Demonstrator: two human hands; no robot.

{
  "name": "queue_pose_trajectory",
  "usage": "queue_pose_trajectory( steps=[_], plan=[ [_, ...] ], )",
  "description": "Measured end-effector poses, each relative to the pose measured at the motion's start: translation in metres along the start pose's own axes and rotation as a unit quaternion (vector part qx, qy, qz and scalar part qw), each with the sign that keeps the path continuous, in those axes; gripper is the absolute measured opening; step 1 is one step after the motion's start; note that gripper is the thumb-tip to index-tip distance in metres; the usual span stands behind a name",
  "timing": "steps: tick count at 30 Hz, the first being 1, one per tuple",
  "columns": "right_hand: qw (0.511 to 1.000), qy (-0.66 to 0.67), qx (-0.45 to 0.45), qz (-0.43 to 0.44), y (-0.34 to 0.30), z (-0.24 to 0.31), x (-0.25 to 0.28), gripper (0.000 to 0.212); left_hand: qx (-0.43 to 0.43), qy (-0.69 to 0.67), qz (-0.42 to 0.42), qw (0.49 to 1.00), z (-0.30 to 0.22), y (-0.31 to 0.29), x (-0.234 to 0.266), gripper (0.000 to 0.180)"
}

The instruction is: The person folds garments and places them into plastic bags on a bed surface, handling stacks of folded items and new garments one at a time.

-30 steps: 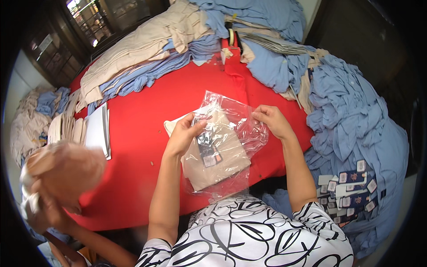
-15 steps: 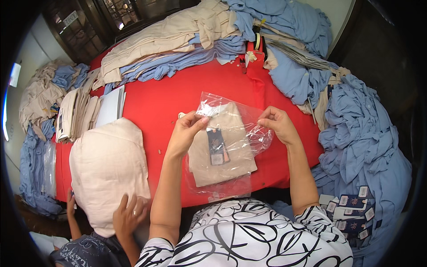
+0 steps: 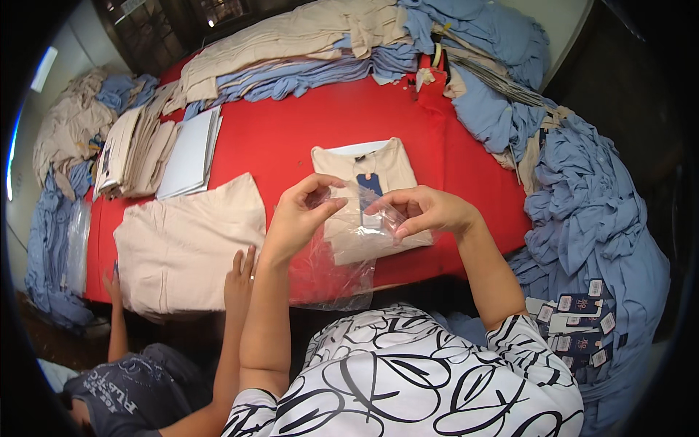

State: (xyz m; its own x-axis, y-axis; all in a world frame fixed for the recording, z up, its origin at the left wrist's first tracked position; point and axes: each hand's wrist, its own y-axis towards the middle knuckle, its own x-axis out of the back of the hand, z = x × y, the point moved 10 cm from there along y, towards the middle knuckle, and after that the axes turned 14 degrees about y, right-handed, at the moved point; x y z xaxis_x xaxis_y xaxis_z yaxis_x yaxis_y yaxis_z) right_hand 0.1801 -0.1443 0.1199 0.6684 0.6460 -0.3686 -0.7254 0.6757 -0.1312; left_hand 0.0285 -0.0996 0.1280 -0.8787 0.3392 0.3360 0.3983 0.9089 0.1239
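Between my two hands a clear plastic bag is stretched, its lower part hanging toward the table's near edge. My left hand pinches it at the left, thumb and fingers curled. My right hand grips it at the right with bent fingers. Just beyond and partly beneath the bag, a neatly folded beige shirt lies on the red-covered table. A dark blue hang tag rests on the shirt's front, partly covered by the bag and my right fingers. Something white shows inside the collar.
At left, a co-worker's hand touches a beige garment spread on the table. White boards and folded beige garments lie behind it. Blue garments with several tags are heaped at right; more cloth piles line the far edge.
My hands have come closer together and the bag has moved nearer my body, bunching between them and uncovering the shirt's upper part. The co-worker's beige garment now lies flatter on the table.
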Motion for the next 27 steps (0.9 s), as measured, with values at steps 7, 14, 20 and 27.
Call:
queue_pose_trajectory(
  steps=[7, 14, 20, 27],
  plan=[
    [0.970, -0.236, -0.058, -0.002, -0.013, -0.058, -0.009, 0.043, 0.078, -0.093, 0.047, 0.991, 0.037, -0.043, 0.020, 0.015],
    [0.977, -0.137, 0.124, -0.108, -0.070, -0.047, -0.001, 0.018, 0.153, -0.368, -0.003, 0.917, 0.091, -0.059, -0.028, 0.013],
    [0.899, 0.224, 0.157, -0.341, -0.088, -0.159, 0.063, 0.014, 0.087, -0.490, 0.189, 0.847, 0.090, -0.085, -0.079, 0.012],
    [0.880, 0.223, 0.139, -0.396, -0.094, -0.191, 0.054, 0.021, 0.171, -0.066, 0.100, 0.978, 0.155, -0.097, -0.035, 0.013]
  ],
)
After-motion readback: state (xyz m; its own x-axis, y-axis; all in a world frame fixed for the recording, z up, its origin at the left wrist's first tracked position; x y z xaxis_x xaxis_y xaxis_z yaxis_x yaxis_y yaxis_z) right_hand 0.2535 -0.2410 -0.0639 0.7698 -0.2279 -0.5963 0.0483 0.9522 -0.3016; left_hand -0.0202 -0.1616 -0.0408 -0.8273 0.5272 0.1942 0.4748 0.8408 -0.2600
